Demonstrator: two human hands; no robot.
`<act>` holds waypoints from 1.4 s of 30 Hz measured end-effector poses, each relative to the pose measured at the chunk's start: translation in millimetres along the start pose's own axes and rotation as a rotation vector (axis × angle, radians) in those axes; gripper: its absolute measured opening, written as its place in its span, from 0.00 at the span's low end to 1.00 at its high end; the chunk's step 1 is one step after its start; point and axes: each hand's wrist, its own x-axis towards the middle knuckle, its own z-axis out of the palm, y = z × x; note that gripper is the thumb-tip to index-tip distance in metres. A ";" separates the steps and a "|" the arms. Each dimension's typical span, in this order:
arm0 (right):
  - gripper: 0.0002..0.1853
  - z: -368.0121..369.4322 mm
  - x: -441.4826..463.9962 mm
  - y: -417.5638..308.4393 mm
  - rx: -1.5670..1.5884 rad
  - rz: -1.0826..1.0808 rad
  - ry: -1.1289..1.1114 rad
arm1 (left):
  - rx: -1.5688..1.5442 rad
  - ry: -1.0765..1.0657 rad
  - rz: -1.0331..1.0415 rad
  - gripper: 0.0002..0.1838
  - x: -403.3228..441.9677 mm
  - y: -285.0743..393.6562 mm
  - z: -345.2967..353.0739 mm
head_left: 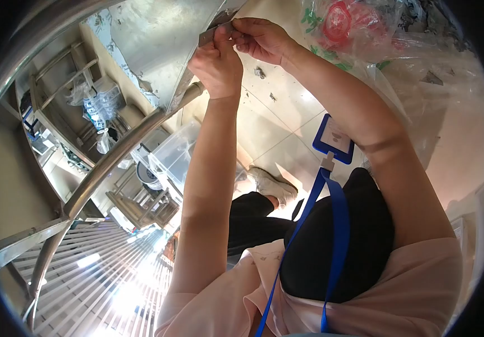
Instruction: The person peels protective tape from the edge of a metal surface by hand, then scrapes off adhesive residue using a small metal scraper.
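Observation:
My left hand (216,66) is closed, with thumb and fingers pinched on a thin, flat grey piece (207,37) near the edge of a metal tabletop (157,39). Close beside it, my right hand (264,42) is also closed, its fingertips pinching the same piece at its right end. What the piece is made of cannot be made out, and the fingers hide part of it. Grey residue and pale blue-white patches lie along the tabletop's border.
Clear plastic bags with red and green print (354,28) lie at the upper right. Grey scraps (260,72) dot the tiled floor. A metal rail (124,151) runs along the left, near a clear plastic bin (177,154) and stools. A blue-framed badge (334,139) hangs from my lanyard.

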 end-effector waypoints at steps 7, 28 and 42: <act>0.09 5.6 2.5 8.5 0.016 -0.028 -0.019 | 0.221 0.003 0.124 0.12 4.7 17.8 -6.0; 0.08 0.1 12.5 24.6 0.263 0.030 -0.093 | 0.264 0.012 0.253 0.08 3.1 6.7 -8.1; 0.08 11.8 3.4 17.6 0.187 -0.036 0.056 | 0.212 -0.028 0.145 0.09 5.1 11.5 -8.6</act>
